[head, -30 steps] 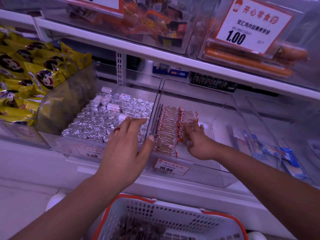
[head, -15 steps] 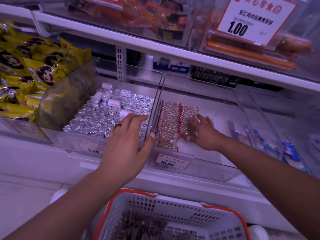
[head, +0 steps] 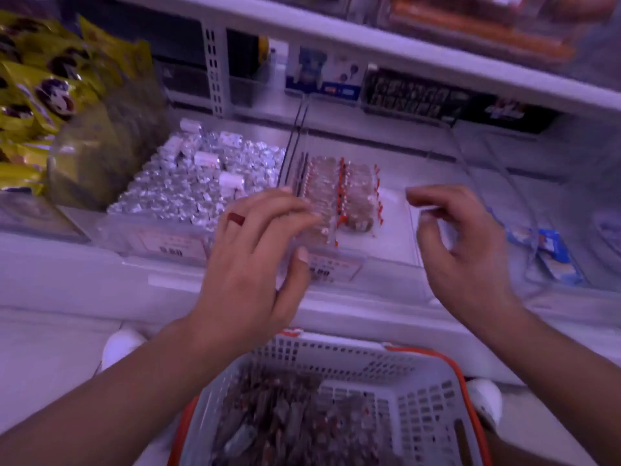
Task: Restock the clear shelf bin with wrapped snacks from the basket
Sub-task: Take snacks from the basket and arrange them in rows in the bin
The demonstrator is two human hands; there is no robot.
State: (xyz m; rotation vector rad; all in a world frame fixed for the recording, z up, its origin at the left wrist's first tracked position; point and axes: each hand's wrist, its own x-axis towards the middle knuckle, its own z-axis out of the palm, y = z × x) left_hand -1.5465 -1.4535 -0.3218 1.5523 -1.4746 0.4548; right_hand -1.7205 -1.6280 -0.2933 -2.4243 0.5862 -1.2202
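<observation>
Both hands have drawn back out of the clear shelf bin (head: 433,169) since the earlier frames, when the right fingers lay against the packed rows and the left fingers rested along the divider. Now the right hand (head: 467,250) hangs in front of the bin's front wall, its fingers (head: 423,198) loosely curled and holding nothing as far as the blur allows. The left hand (head: 248,264) has slid toward the camera too; its fingers (head: 289,205) are spread and fairly straight, tips over the near end of the rows, thumb near the price tag (head: 331,269). I cannot tell whether they touch the packets or only hover.

Just beyond the left fingertips, the wrapped snacks (head: 339,193) stand in two tidy rows against the bin's left wall. To the right of those rows, beyond the right fingers, the bin floor is bare, so I judge the restocking well short of done: most of the bin's width awaits filling. Below both wrists, the basket (head: 339,361) holds a heap of dark wrapped pieces, so plenty of stock is left. The view has also tipped downward, bringing more of the basket in, which suggests another handful comes next.

Left of the left fingers sits a neighbouring bin of silver-wrapped sweets (head: 188,186), and farther left, yellow bags (head: 37,92).
</observation>
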